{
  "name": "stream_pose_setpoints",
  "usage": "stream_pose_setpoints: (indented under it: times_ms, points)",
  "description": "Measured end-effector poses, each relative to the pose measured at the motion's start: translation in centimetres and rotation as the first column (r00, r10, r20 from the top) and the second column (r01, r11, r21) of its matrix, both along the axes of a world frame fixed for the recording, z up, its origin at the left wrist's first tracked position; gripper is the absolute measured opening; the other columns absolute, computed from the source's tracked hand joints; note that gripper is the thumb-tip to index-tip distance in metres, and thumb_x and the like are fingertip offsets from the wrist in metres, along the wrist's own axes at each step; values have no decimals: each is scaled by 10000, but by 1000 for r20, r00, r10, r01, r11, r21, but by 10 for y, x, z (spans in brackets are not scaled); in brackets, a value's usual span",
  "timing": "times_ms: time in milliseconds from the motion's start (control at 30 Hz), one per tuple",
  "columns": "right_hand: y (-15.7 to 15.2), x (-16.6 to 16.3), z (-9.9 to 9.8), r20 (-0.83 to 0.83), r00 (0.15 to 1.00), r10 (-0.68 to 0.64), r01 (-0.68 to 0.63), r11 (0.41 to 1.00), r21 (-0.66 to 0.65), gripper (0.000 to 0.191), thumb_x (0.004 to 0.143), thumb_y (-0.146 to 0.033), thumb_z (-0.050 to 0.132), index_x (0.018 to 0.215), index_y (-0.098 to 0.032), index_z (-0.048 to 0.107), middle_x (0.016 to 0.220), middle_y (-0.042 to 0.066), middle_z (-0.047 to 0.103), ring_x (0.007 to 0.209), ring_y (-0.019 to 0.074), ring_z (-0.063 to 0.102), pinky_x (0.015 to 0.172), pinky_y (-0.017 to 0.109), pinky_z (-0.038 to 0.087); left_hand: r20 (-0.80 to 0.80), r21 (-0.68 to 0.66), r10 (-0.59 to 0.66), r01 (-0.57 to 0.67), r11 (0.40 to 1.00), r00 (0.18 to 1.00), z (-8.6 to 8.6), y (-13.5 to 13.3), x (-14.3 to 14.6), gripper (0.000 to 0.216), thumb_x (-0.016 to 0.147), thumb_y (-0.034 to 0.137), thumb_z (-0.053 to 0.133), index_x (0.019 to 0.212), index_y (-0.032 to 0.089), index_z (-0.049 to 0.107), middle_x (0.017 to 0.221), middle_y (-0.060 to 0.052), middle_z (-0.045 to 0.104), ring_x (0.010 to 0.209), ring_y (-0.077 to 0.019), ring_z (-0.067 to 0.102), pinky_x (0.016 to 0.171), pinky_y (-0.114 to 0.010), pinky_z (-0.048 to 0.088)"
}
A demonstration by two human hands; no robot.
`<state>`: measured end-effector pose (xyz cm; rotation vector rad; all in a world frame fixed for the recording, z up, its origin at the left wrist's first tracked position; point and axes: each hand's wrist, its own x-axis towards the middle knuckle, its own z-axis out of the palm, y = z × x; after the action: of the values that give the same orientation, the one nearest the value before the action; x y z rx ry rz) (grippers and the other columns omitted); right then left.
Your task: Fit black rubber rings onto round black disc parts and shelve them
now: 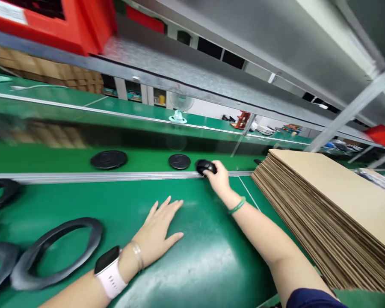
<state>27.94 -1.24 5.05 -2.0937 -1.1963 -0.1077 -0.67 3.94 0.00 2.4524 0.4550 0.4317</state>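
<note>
Right hand: the hand (220, 182) pinches a rounded black piece (205, 166) between thumb and fingers; motion blur hides its finer shape.
Black piece: at the fingertips of the right hand, over the metal rail (99, 176) beyond the left hand.
Left hand: the hand (158, 226) is palm down and bare of any object, fingers loosely spread and thumb held apart; I cannot tell whether it touches the green worktop (192, 265) beneath it.
Small disc: a black disc (179, 161) lies just left of the right hand's piece, on the green strip (144, 159) past the rail.
Large disc: a wider black disc (109, 159) lies on that strip, ahead and left of the left hand.
Ring: a large black ring (95, 237) rests left of the left hand, near its watch (109, 270); parts of other rings show farther left.
Cardboard: a tall stack of sheets (336, 192) stands right of the right hand.
Right wrist: a green bangle (237, 205) sits just behind the hand.
</note>
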Motion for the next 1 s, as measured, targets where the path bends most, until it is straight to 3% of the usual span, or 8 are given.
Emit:
stream_pose_setpoints:
  times_ms: [67, 133, 233, 333, 500, 700, 1000]
  points:
    - [19, 37, 1, 84, 996, -1, 7, 998, -67, 477, 896, -277, 640, 1345, -160, 529, 1374, 137, 530, 1322, 261, 433, 1140, 439, 305, -97, 160, -56, 71, 985, 994, -6, 3, -2, 585, 911, 474, 562, 1455, 304, 432, 1558, -73, 373, 1484, -360, 205, 1202, -656, 116]
    - [30, 64, -11, 124, 992, -12, 36, 980, -198, 585, 904, -380, 649, 1412, -140, 488, 1491, 169, 407, 1432, 308, 281, 1183, 502, 205, -126, 239, -62, 91, 967, 990, -14, 6, -2, 545, 941, 478, 521, 1454, 316, 437, 1571, -70, 343, 1481, -358, 215, 1196, -654, 152]
    - [31, 84, -38, 171, 984, -50, 100, 949, -300, 674, 947, -525, 543, 1492, -154, 401, 1567, 142, 288, 1474, 318, 187, 1189, 521, 195, -128, 319, -43, 82, 944, 991, -20, 5, -1, 569, 956, 502, 501, 1481, 313, 387, 1578, -81, 321, 1476, -358, 233, 1184, -650, 194]
    - [23, 90, -57, 222, 973, -65, 135, 938, -318, 706, 971, -559, 446, 1529, -140, 334, 1591, 114, 236, 1493, 286, 121, 1216, 459, 164, -158, 353, -34, 89, 931, 987, -15, -1, -3, 569, 967, 503, 489, 1484, 292, 382, 1588, -85, 301, 1486, -353, 205, 1183, -643, 199]
    - [22, 104, -67, 221, 974, -44, 114, 941, -318, 800, 971, -589, 360, 1515, -5, 304, 1570, 200, 247, 1480, 330, 144, 1228, 444, 136, -167, 312, -34, 85, 946, 985, -9, -8, -3, 617, 958, 566, 477, 1489, 270, 369, 1604, -86, 270, 1505, -339, 128, 1206, -627, 122]
    - [19, 109, -75, 279, 958, -58, 152, 933, -326, 800, 960, -620, 347, 1509, -38, 348, 1557, 155, 303, 1467, 330, 201, 1219, 444, 208, -208, 290, -26, 87, 953, 978, -10, -11, -3, 632, 972, 569, 433, 1497, 228, 352, 1613, -117, 232, 1507, -356, 89, 1196, -657, 98]
    - [4, 81, -73, 329, 942, -71, 198, 908, -369, 767, 966, -602, 370, 1515, -67, 346, 1556, 128, 317, 1464, 318, 218, 1203, 438, 248, -264, 394, 19, 90, 915, 964, -3, -16, -3, 588, 986, 551, 414, 1490, 250, 372, 1597, -107, 281, 1491, -361, 173, 1184, -644, 189]
